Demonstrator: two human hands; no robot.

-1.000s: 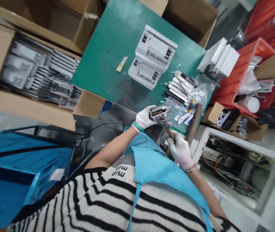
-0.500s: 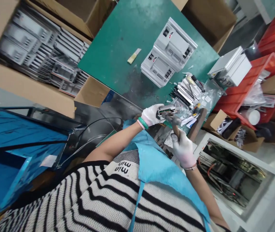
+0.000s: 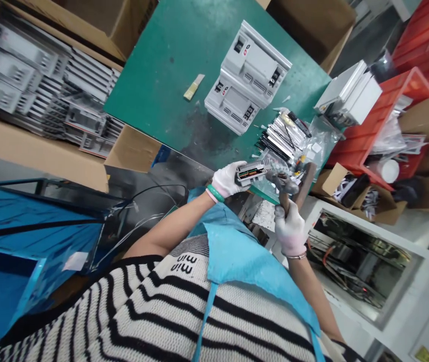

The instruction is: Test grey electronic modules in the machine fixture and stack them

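Left hand, white-gloved, fingers clenched around a small grey module with a row of coloured terminals showing on its near face; module is held above the near edge of the green table, at about 5 o'clock from the two grey housings that lie touching each other on the tabletop. Right hand, also gloved, fingers wrapped tight round the wooden handle of a hammer; hammer head sits just beside the module's right end, at its 4 o'clock, contact not resolvable. Stack of black-and-silver strips lies at 1 o'clock from the module, on clear plastic bags. Small yellowish tag lies alone on the table at 9 o'clock from the housings. White boxes stand at 3 o'clock from the housings, against a red crate. Cardboard carton at the table's 9 o'clock holds rows of grey units. Blue apron over striped sweater below
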